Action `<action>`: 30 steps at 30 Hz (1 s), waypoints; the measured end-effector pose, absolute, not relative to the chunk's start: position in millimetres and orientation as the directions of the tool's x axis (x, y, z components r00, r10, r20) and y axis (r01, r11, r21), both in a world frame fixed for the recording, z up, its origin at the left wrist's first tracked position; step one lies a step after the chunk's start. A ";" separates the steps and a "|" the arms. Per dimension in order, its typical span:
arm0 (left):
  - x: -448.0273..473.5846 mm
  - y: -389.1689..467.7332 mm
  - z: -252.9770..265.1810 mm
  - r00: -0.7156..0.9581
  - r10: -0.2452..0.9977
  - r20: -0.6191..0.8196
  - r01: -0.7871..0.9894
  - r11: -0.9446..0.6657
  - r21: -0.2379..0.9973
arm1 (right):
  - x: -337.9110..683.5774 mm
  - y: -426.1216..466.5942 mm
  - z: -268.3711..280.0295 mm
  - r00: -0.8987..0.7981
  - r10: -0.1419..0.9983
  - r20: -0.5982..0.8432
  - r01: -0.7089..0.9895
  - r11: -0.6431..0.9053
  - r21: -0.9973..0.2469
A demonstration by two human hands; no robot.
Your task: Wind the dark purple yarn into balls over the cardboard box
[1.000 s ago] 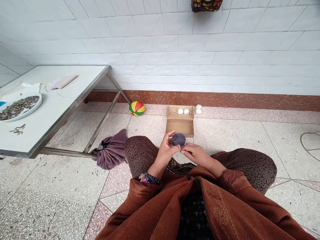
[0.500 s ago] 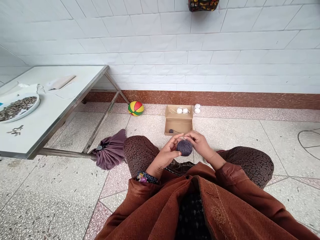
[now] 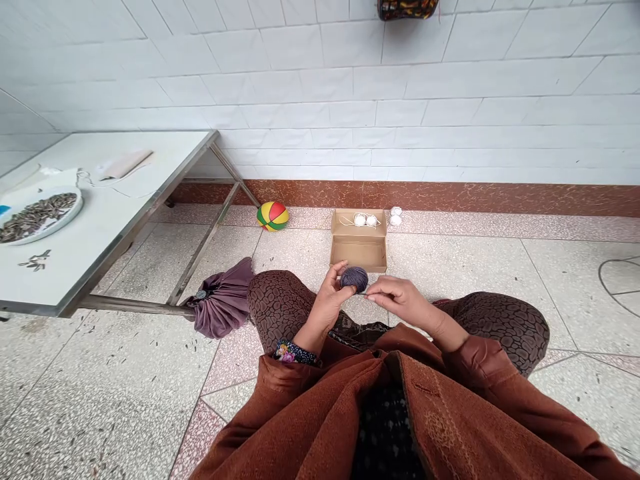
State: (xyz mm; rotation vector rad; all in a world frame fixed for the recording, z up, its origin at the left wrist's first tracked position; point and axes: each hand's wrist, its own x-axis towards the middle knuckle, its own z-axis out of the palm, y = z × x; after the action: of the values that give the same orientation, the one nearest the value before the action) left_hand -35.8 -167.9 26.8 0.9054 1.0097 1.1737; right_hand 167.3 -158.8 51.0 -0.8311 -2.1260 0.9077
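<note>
A dark purple-grey ball of yarn (image 3: 355,279) is held in my left hand (image 3: 327,299), with the thumb below it and the fingers at its far side. Just to the right, my right hand (image 3: 397,295) pinches a strand of yarn (image 3: 363,294) that runs from the underside of the ball. Beyond both hands lies an open cardboard box (image 3: 359,252) on the floor. Two white yarn balls (image 3: 365,220) rest on its raised lid, and white balls (image 3: 395,215) sit beside it on the right.
At left stands a white table (image 3: 95,220) with a metal frame, bearing a tray (image 3: 75,212) of dark seeds or pods. A purple cloth bag (image 3: 225,300) hangs or lies by its leg. A colourful ball (image 3: 273,217) is near the tiled wall (image 3: 320,100).
My left hand has carried the yarn ball slightly left and away from me. My right hand has moved from the ball's top to its lower right, drawing the strand out.
</note>
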 end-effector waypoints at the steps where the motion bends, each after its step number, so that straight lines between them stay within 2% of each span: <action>1: -36.0 -168.8 28.2 0.130 0.981 -0.147 -0.284 0.179 0.942 | 169.1 -153.1 55.2 -0.554 0.762 0.335 0.295 0.556 -0.777; 6: -35.1 -173.3 34.4 0.338 0.928 -0.156 -0.299 0.263 0.917 | 168.5 -126.0 56.4 -0.479 0.791 0.381 0.321 0.562 -0.763; 11: -34.1 -176.7 35.5 0.473 0.867 -0.158 -0.392 0.367 0.843 | 158.8 -121.3 28.7 -0.383 0.858 0.341 0.323 0.471 -0.821; 15: -34.0 -172.7 35.1 0.426 0.884 -0.195 -0.513 0.413 0.753 | 152.1 -135.7 -1.3 -0.275 0.919 0.284 0.353 0.371 -0.859; 19: -33.2 -165.2 26.2 0.256 0.937 -0.238 -0.536 0.342 0.771 | 150.5 -154.1 -15.0 -0.377 0.896 0.234 0.426 0.392 -0.815; 22: -33.7 -162.3 17.1 0.098 0.968 -0.229 -0.427 0.249 0.869 | 155.0 -162.8 -7.9 -0.516 0.814 0.267 0.436 0.518 -0.736; 25: -36.9 -162.4 14.6 0.004 0.984 -0.177 -0.182 0.175 0.968 | 163.3 -164.1 9.9 -0.587 0.745 0.315 0.415 0.612 -0.673; 28: -40.8 -164.4 19.2 0.083 0.988 -0.132 0.029 0.130 0.991 | 170.7 -156.5 29.9 -0.571 0.741 0.355 0.424 0.636 -0.645; 30: -42.2 -166.7 23.3 0.221 0.967 -0.127 0.060 0.116 0.991 | 172.8 -147.2 39.2 -0.544 0.755 0.366 0.444 0.629 -0.638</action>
State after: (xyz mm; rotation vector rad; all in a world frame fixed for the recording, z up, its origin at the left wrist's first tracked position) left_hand -42.2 -166.7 23.3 1.2509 1.1295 0.9314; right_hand 172.8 -147.2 39.2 -0.9337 -2.2191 0.6410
